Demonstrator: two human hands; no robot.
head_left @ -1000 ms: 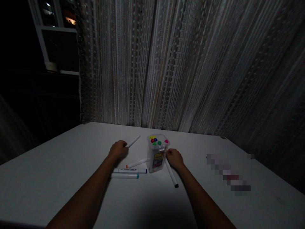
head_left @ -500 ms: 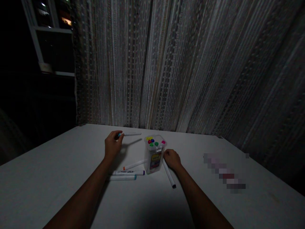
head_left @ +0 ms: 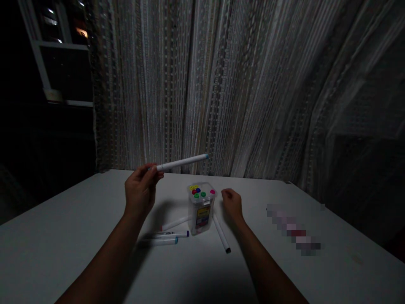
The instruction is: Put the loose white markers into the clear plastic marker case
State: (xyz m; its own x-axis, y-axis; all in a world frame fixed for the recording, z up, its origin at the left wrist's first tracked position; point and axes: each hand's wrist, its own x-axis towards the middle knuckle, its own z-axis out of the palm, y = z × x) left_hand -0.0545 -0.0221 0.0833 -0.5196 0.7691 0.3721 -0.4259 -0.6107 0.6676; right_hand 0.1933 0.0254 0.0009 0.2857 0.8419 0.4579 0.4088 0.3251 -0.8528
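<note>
Marker [head_left: 182, 162] lifted off the tabletop [head_left: 63, 249], pinched at one end in the left hand [head_left: 141, 192] grip.
A second ago it lay flat; now it hangs level above the tub [head_left: 201, 207] of markers, while the right hand [head_left: 232, 202], loosely curled and empty, has let go of the tub beside it.
</note>
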